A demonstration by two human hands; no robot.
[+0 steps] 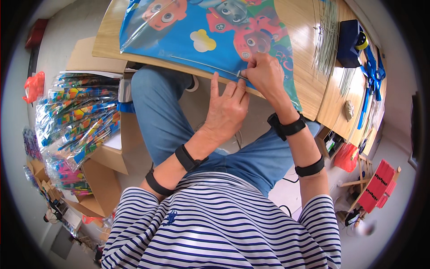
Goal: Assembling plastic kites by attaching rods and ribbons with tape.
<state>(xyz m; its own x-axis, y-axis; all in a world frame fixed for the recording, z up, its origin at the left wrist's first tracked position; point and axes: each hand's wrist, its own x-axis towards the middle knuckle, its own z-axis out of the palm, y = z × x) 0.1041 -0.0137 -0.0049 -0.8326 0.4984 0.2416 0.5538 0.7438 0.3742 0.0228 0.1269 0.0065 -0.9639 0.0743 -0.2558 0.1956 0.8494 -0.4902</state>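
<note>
Right hand (265, 75): your thumb and forefinger look pinched at the right end of the thin pale rod (201, 64), over the near edge of the cartoon-print plastic sheet (204, 42). Left hand (226, 107): just below that edge, outermost finger straight, the others bent toward the same rod end; thumb hidden, so cannot tell whether it grips.

Rod position: along the sheet's near edge, running left from your fingers, its far end lying free. A small whitish piece (239, 73) shows at the pinch; its kind is too small to tell.

Judgement: step in hand appears to be work at the rod end against the sheet. Suggest letting the left fingertips brace the sheet's edge from below while the right pinch does the fine work. Line the rod up with the edge before pressing; the loose left end could swing and skew it. Use light force: the film looks thin, likely to crease or slide, and the edge sits close to the tabletop's (309, 76) rim.

Spare rods (326, 36): loose bundle right of the sheet, within easy reach.
</note>
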